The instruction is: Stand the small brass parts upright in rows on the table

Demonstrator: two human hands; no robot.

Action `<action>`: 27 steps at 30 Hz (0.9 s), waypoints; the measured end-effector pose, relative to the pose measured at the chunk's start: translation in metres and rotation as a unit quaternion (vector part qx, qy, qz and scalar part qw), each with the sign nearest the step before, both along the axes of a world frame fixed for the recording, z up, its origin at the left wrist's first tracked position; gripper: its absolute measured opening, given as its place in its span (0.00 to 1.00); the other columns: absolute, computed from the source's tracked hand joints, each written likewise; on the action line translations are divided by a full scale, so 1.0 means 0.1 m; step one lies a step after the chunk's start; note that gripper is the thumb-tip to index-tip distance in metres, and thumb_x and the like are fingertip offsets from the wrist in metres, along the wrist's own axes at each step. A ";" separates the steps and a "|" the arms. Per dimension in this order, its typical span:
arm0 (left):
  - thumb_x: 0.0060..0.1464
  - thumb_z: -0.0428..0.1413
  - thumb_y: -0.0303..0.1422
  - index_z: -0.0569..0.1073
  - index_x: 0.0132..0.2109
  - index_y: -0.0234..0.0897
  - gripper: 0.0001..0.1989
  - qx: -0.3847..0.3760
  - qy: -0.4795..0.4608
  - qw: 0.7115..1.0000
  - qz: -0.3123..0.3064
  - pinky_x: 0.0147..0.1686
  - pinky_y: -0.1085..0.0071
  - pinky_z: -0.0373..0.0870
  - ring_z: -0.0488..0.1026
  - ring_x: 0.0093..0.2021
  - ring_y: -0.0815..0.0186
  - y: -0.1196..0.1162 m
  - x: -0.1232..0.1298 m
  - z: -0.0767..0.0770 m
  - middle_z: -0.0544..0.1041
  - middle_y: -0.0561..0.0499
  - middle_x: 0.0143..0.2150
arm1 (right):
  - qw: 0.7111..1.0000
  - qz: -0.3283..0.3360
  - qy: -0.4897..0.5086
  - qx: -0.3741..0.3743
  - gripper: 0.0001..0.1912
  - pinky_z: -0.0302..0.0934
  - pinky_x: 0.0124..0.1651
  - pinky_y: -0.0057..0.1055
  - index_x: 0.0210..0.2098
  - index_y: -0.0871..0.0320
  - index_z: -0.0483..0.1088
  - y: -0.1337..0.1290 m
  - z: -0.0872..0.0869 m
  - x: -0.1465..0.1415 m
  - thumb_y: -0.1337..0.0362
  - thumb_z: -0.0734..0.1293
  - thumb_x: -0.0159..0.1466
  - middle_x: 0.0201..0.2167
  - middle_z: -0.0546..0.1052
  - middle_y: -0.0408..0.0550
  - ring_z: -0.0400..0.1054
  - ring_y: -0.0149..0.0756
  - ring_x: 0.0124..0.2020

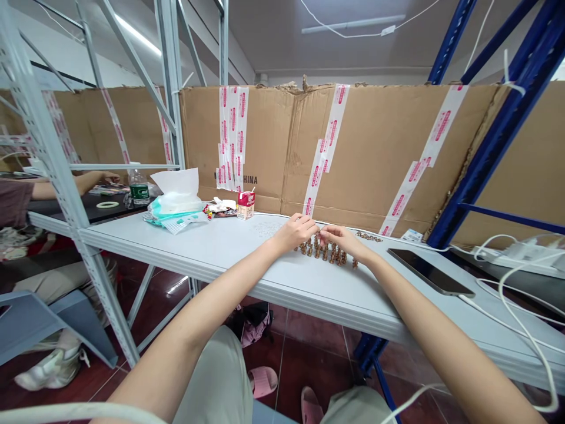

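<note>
A row of small brown knobbly pieces (324, 250) stands on the pale grey table top (247, 250), just in front of my hands. My left hand (296, 232) rests at the row's left end, and my right hand (342, 242) rests at its right end. Their fingertips nearly meet above the middle of the row. Whether the fingers pinch a piece is hidden by the fingers themselves. A short strand of similar brown pieces (369, 237) lies behind my right hand.
A black tablet (430, 271) lies to the right, near white cables and a power strip (507, 253). A tissue pack (176, 200) and a small carton (246, 205) stand at the back left. Behind a steel shelf upright, a co-worker's arm (95, 182) reaches over a dark table.
</note>
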State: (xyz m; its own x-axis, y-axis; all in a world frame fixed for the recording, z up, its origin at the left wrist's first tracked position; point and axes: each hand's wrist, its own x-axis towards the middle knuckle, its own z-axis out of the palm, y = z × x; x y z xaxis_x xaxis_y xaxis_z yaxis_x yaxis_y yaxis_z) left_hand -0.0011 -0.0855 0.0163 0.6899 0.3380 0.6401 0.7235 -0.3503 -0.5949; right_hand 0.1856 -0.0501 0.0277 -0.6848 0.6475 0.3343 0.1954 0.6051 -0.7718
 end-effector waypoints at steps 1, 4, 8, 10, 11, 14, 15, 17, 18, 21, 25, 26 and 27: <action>0.61 0.39 0.28 0.67 0.39 0.34 0.12 0.000 -0.002 1.000 0.000 0.40 0.69 0.53 0.65 0.39 0.67 0.00 0.00 0.00 0.70 0.49 0.34 | 1.000 0.005 -0.003 0.003 0.17 0.58 0.36 0.33 0.25 0.60 0.65 -0.01 0.00 -0.01 0.50 0.62 0.56 0.23 0.70 0.44 0.63 0.31 0.26; 0.61 0.40 0.29 0.67 0.40 0.34 0.11 0.004 -0.016 1.000 -0.003 0.40 0.69 0.53 0.65 0.38 0.66 0.02 0.01 -0.02 0.71 0.49 0.34 | 1.000 0.011 0.007 0.012 0.18 0.57 0.34 0.32 0.25 0.59 0.64 0.00 -0.02 -0.02 0.49 0.61 0.57 0.22 0.68 0.42 0.62 0.31 0.25; 0.61 0.39 0.30 0.67 0.40 0.34 0.12 0.002 -0.032 0.999 0.004 0.40 0.68 0.53 0.65 0.38 0.66 0.07 0.02 -0.04 0.71 0.49 0.34 | 0.999 0.008 0.027 0.028 0.17 0.55 0.31 0.30 0.25 0.58 0.62 0.02 -0.05 -0.02 0.50 0.60 0.58 0.19 0.64 0.40 0.59 0.29 0.22; 0.61 0.39 0.32 0.67 0.39 0.34 0.13 0.001 -0.034 0.999 0.006 0.40 0.68 0.53 0.65 0.39 0.65 0.08 0.02 -0.05 0.70 0.48 0.34 | 0.999 0.006 0.031 0.028 0.16 0.54 0.30 0.29 0.25 0.58 0.62 0.02 -0.05 -0.02 0.51 0.60 0.59 0.19 0.63 0.39 0.58 0.28 0.21; 0.62 0.39 0.33 0.67 0.38 0.34 0.14 0.002 -0.035 0.999 0.006 0.40 0.68 0.53 0.65 0.39 0.65 0.08 0.02 -0.05 0.70 0.48 0.34 | 0.999 0.006 0.032 0.027 0.16 0.54 0.29 0.29 0.25 0.58 0.61 0.02 -0.04 -0.02 0.51 0.59 0.59 0.18 0.62 0.38 0.58 0.28 0.21; 0.61 0.39 0.36 0.67 0.38 0.34 0.14 0.008 -0.037 0.999 0.007 0.40 0.67 0.54 0.65 0.39 0.64 0.07 0.02 -0.04 0.70 0.48 0.34 | 0.999 0.007 0.035 0.026 0.15 0.53 0.29 0.29 0.26 0.57 0.61 0.01 -0.04 -0.02 0.52 0.59 0.59 0.18 0.62 0.38 0.58 0.28 0.21; 0.61 0.39 0.36 0.66 0.38 0.34 0.14 0.010 -0.037 0.999 0.010 0.40 0.67 0.54 0.65 0.39 0.64 0.07 0.03 -0.04 0.70 0.48 0.34 | 0.999 0.007 0.035 0.026 0.15 0.52 0.28 0.29 0.26 0.57 0.61 0.01 -0.04 -0.02 0.52 0.59 0.60 0.18 0.62 0.38 0.57 0.28 0.21; 0.61 0.39 0.33 0.66 0.38 0.35 0.12 0.009 -0.032 0.999 0.017 0.40 0.67 0.53 0.65 0.38 0.64 0.06 0.03 -0.04 0.70 0.48 0.34 | 0.999 0.008 0.034 0.026 0.15 0.52 0.28 0.29 0.26 0.57 0.60 0.01 -0.05 -0.03 0.51 0.59 0.60 0.18 0.61 0.38 0.57 0.28 0.20; 0.61 0.39 0.31 0.65 0.38 0.35 0.11 0.008 -0.029 0.999 0.020 0.40 0.67 0.53 0.65 0.38 0.65 0.06 0.03 -0.04 0.70 0.48 0.34 | 0.999 0.009 0.033 0.025 0.15 0.52 0.28 0.29 0.26 0.57 0.60 0.01 -0.05 -0.03 0.51 0.59 0.60 0.18 0.61 0.38 0.57 0.28 0.20; 0.60 0.40 0.28 0.65 0.38 0.35 0.10 0.002 -0.022 0.999 0.023 0.40 0.68 0.53 0.65 0.38 0.64 0.05 0.03 -0.05 0.70 0.48 0.34 | 0.999 0.011 0.033 0.025 0.16 0.52 0.28 0.29 0.26 0.57 0.59 0.01 -0.06 -0.03 0.51 0.58 0.60 0.18 0.60 0.37 0.56 0.28 0.20; 0.60 0.40 0.29 0.65 0.37 0.34 0.10 -0.003 -0.023 0.999 0.025 0.41 0.67 0.53 0.65 0.39 0.64 0.06 0.03 -0.05 0.70 0.48 0.33 | 0.999 0.011 0.039 0.026 0.16 0.52 0.28 0.28 0.24 0.57 0.58 -0.01 -0.04 -0.03 0.51 0.59 0.60 0.19 0.60 0.38 0.56 0.27 0.20; 0.60 0.40 0.30 0.65 0.37 0.34 0.11 -0.001 -0.028 0.999 0.025 0.41 0.67 0.53 0.65 0.39 0.64 0.06 0.04 -0.05 0.70 0.47 0.33 | 0.999 0.012 0.041 0.023 0.16 0.52 0.28 0.28 0.24 0.57 0.58 -0.02 -0.03 -0.03 0.52 0.59 0.60 0.19 0.60 0.38 0.56 0.27 0.20; 0.61 0.39 0.32 0.66 0.37 0.34 0.12 0.001 -0.034 0.999 0.024 0.41 0.67 0.53 0.65 0.39 0.64 0.06 0.04 -0.05 0.70 0.47 0.34 | 0.999 0.012 0.044 0.021 0.16 0.52 0.28 0.28 0.24 0.57 0.58 -0.03 -0.02 -0.03 0.52 0.59 0.60 0.19 0.60 0.38 0.56 0.27 0.20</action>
